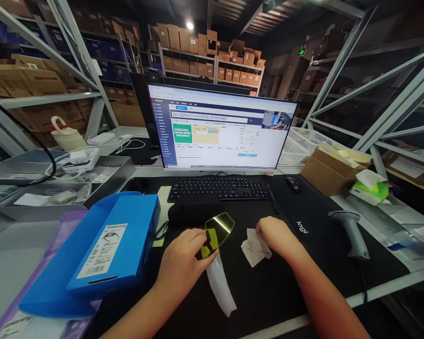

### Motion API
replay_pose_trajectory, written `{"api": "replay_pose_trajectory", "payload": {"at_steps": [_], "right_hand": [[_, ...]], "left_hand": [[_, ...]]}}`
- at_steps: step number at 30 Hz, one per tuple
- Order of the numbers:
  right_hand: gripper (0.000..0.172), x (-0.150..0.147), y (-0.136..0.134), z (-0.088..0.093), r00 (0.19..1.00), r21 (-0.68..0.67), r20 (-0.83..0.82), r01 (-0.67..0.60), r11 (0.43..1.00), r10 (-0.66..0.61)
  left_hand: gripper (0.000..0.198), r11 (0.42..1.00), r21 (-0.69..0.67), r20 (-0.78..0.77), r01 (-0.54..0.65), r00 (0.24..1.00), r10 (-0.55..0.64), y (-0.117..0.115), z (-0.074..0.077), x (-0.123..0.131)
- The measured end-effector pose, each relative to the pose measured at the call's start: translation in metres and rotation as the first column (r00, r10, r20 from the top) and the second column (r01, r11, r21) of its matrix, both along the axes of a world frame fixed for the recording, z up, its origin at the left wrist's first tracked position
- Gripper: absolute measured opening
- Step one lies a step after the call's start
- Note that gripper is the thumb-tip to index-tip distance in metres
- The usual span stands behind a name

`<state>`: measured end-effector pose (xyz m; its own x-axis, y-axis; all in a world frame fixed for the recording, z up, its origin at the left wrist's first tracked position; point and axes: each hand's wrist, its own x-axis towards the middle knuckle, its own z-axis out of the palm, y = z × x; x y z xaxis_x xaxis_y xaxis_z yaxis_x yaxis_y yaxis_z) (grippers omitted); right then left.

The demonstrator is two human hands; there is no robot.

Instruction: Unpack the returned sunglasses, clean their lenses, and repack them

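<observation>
My left hand [182, 263] is closed around the lower edge of a yellow tinted lens [217, 232] with a dark clip, held tilted just above the black desk mat [297, 282]. A white strip of film or paper [219, 285] hangs from under that hand onto the mat. My right hand [273, 237] pinches a small crumpled white wipe [254, 249] that rests on the mat, a short way right of the lens.
A blue box [116, 245] with a white label lies at the left on purple sleeves. A black keyboard [221, 187], pen [272, 198], mouse [292, 183] and lit monitor [221, 127] stand behind. A grey barcode scanner [351, 230] and cardboard box [327, 172] sit right.
</observation>
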<state>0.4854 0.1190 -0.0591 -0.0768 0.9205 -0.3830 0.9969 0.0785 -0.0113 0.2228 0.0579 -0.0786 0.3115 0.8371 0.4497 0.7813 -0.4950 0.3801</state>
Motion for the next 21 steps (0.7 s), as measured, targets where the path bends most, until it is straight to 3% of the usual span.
{"api": "replay_pose_trajectory", "payload": {"at_steps": [6, 12, 17, 19, 21], "right_hand": [[0.022, -0.013, -0.010, 0.004, 0.998, -0.022, -0.024, -0.052, 0.998, 0.052], [0.008, -0.005, -0.010, 0.006, 0.986, 0.005, -0.147, -0.073, 0.997, 0.073], [0.016, 0.027, -0.011, 0.022, 0.956, 0.085, -0.292, 0.027, 0.996, -0.001], [0.021, 0.035, -0.010, 0.023, 0.893, 0.213, -0.450, 0.122, 0.969, -0.013], [0.027, 0.040, -0.009, 0.020, 0.776, 0.334, -0.631, 0.268, 0.904, 0.003]], "left_hand": [[0.013, 1.000, 0.022, -0.043, 0.002, 0.999, -0.001, 0.002, -0.005, 0.003], [0.013, 1.000, -0.014, -0.034, -0.015, 0.999, 0.015, 0.003, -0.008, 0.006], [0.012, 1.000, -0.001, -0.020, -0.013, 1.000, 0.013, 0.002, -0.006, 0.005], [0.012, 1.000, 0.004, -0.014, -0.015, 1.000, 0.016, 0.003, -0.005, 0.005], [0.012, 1.000, 0.009, 0.000, -0.015, 1.000, 0.015, 0.003, -0.005, 0.005]]}}
